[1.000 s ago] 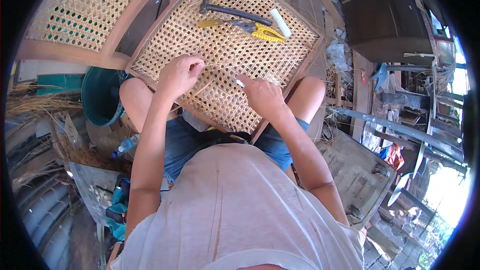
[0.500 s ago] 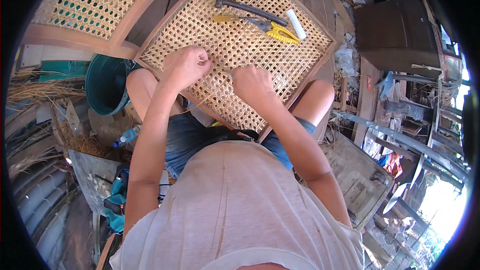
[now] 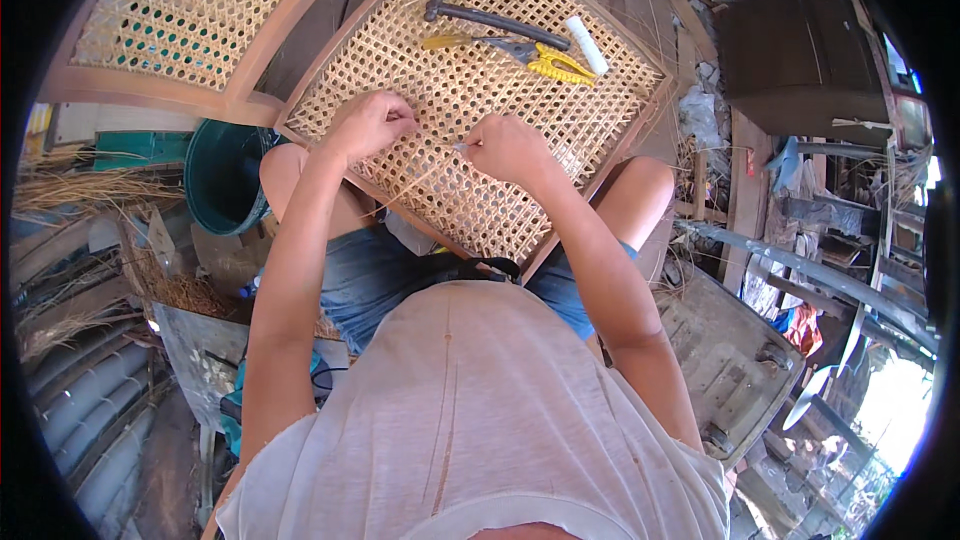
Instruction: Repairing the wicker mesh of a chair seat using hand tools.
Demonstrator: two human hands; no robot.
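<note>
Woven tan cane panel (image 3: pixel 455 205) in brown wooden frame (image 3: pixel 657 88): near end sits between knees (image 3: pixel 650 180), weave bare there. Black hammer (image 3: pixel 500 19), yellow-handled metal tool (image 3: pixel 560 66), white cylinder (image 3: pixel 587 45) on far half. Round dark-green bucket (image 3: pixel 203 180) beside left knee. Right hand (image 3: pixel 506 149) pinches 1 small pale piece (image 3: pixel 461 147); left hand (image 3: pixel 374 127) curled over weave, can't tell if gripping.

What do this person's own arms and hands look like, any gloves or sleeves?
The left hand and right hand are bare, with no gloves or watch to be seen. The pale shirt leaves both arms uncovered from above the elbows down; a thin brownish streak marks its front.
</note>
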